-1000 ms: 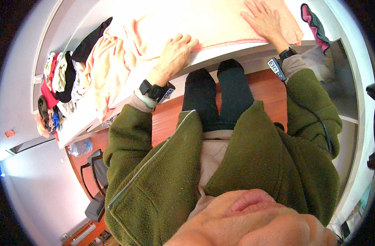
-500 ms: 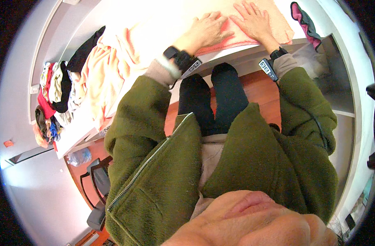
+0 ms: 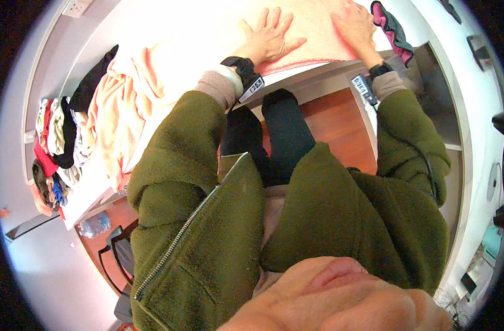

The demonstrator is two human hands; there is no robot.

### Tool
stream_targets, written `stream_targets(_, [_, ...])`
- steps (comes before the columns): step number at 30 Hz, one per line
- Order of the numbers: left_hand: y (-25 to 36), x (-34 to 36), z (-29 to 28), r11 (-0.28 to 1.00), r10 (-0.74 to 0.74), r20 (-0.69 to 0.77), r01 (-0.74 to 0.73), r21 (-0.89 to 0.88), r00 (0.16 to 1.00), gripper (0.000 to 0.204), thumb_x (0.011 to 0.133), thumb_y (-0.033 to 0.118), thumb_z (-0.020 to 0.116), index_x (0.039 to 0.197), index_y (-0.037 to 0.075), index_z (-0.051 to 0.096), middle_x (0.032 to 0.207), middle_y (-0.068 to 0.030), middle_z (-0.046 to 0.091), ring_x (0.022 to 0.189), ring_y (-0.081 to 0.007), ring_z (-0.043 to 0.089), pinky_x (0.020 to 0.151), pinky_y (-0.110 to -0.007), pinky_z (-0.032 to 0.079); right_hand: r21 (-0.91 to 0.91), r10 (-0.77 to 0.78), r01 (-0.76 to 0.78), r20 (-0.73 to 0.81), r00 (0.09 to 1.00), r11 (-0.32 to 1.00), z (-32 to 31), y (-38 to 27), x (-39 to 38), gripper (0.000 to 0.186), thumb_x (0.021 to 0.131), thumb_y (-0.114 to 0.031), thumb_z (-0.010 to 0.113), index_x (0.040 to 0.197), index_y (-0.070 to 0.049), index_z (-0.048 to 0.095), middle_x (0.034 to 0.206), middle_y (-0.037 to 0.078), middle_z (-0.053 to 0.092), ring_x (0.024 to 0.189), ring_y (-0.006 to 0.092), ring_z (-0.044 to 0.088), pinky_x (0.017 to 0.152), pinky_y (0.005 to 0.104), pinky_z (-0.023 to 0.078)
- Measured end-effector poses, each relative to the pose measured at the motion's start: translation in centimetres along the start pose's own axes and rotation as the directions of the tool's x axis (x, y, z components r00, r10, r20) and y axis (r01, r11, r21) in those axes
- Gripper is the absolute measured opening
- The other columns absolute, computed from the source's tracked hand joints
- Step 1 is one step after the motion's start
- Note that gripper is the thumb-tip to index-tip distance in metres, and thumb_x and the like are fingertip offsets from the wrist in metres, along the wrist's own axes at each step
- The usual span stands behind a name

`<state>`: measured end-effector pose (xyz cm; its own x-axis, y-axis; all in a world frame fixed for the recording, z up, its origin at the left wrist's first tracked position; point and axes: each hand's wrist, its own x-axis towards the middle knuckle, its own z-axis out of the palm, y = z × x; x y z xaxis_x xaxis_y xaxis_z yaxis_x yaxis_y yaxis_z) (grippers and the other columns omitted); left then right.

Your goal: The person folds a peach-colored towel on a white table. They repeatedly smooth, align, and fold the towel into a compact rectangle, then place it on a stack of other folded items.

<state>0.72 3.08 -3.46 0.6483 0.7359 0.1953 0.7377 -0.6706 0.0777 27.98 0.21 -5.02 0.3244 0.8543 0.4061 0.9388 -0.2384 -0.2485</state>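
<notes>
Left hand (image 3: 267,42) now flat on the peach cloth (image 3: 315,39) on the table (image 3: 299,72), fingers fanned wider than half a second ago. Right hand (image 3: 358,28) shifted to cloth's right edge, fingers drawn together; can't tell if gripping.

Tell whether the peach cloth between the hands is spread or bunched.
Spread: between the left hand and right hand, the peach cloth lies smooth and flat. Glare hides whether it joins the rumpled peach fabric leftward.
</notes>
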Motion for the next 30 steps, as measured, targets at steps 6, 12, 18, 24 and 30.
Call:
stream_targets(6, [1.0, -0.5, -1.4, 1.000, -0.027, 0.026, 0.027, 0.015, 0.999, 0.099, 0.075, 0.090, 0.033, 0.154, 0.030, 0.024, 0.163, -0.0083, 0.011, 0.149, -0.0381, 0.004, 0.099, -0.084, 0.004, 0.210, 0.096, -0.179, 0.354, 0.930, 0.961, -2.5, 4.3, 4.0, 0.094, 0.066, -0.060, 0.081, 0.124, 0.009, 0.055, 0.105, 0.024, 0.068, 0.090, 0.0312, 0.071, 0.078, 0.0399, 0.057])
stream_targets(12, [1.3, -0.8, -2.3, 0.998, -0.064, 0.091, 0.063, 0.016, 0.994, 0.096, 0.077, 0.089, 0.034, 0.153, 0.031, 0.026, 0.163, -0.0081, 0.011, 0.149, -0.0374, 0.002, 0.099, -0.084, 0.004, 0.585, -0.027, -0.702, 0.775, 0.631, 0.406, -3.1, 2.8, 5.6, 0.056, 0.079, -0.012, 0.077, 0.127, 0.005, 0.054, 0.113, 0.019, 0.067, 0.092, 0.0261, 0.071, 0.082, 0.0366, 0.059])
stream_targets(18, [1.6, -0.9, -2.0, 0.997, -0.067, 0.040, 0.065, 0.050, 0.997, 0.095, 0.077, 0.089, 0.032, 0.153, 0.031, 0.026, 0.162, -0.0078, 0.013, 0.149, -0.0376, 0.004, 0.097, -0.086, 0.004, 0.800, -0.187, -0.448, 0.550, 0.814, 0.400, -5.8, -3.1, 4.7, 0.049, 0.088, -0.018, 0.066, 0.132, -0.003, 0.049, 0.126, 0.017, 0.056, 0.112, 0.0263, 0.059, 0.095, 0.0395, 0.049])
stream_targets(24, [0.9, -0.6, -1.2, 0.998, -0.046, 0.018, 0.046, 0.047, 0.999, 0.093, 0.078, 0.082, 0.044, 0.151, 0.026, 0.031, 0.161, -0.0076, 0.019, 0.148, -0.0373, 0.010, 0.089, -0.090, 0.008, 0.870, -0.379, -0.258, 0.426, 0.822, 0.419, -9.4, -11.9, 2.7, 0.039, 0.089, -0.025, 0.068, 0.120, -0.005, 0.059, 0.104, 0.006, 0.062, 0.092, 0.0155, 0.059, 0.077, 0.0316, 0.052])
stream_targets(30, [-1.0, -1.2, -0.8, 0.998, 0.057, 0.109, -0.055, -0.019, 0.992, 0.075, 0.081, 0.067, 0.057, 0.138, 0.019, 0.049, 0.145, -0.0117, 0.044, 0.134, -0.0342, 0.038, 0.098, -0.071, 0.027, 0.804, -0.306, -0.296, 0.495, 0.813, 0.515, -8.6, -13.3, 3.7, 0.050, 0.092, -0.036, 0.065, 0.128, -0.003, 0.054, 0.107, 0.007, 0.064, 0.089, 0.0141, 0.061, 0.082, 0.0307, 0.051])
